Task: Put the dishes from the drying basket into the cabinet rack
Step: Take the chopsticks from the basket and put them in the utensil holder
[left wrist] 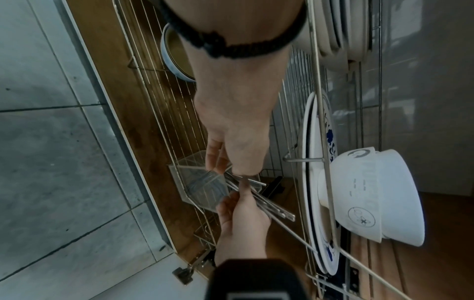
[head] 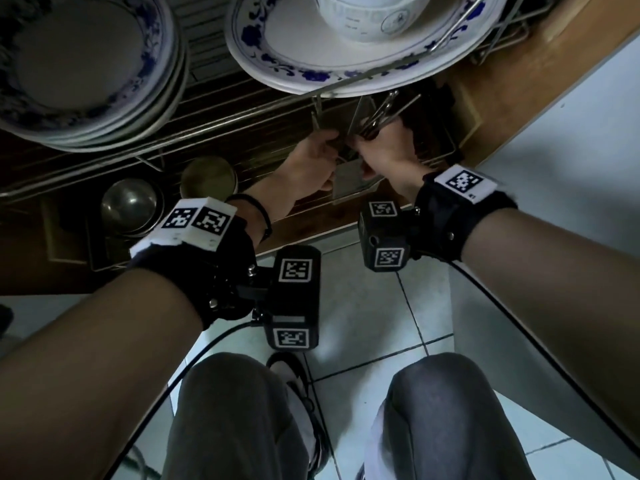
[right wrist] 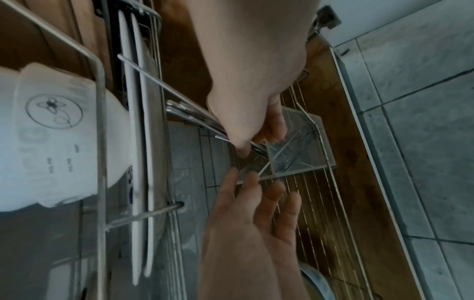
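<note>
My right hand [head: 375,147] grips a bundle of metal chopsticks [head: 384,109] under the upper tier of the pulled-out wire cabinet rack [head: 104,174]. The right wrist view shows the chopsticks [right wrist: 189,115] slanting down out of my right hand [right wrist: 246,140]. Their lower ends reach into a clear plastic cutlery holder [right wrist: 295,154] on the lower tier. My left hand [right wrist: 256,182] lies beside it with straight fingers touching the holder's edge. The left wrist view shows the holder [left wrist: 195,182], the chopsticks [left wrist: 271,209] and my left hand [left wrist: 218,160] at its rim.
On the upper tier, a white bowl [head: 370,19] sits on a large blue-flowered plate [head: 311,67], with a stack of plates [head: 79,64] to the left. Two steel bowls [head: 128,202] stand on the lower tier. My knees are over the tiled floor [head: 367,306].
</note>
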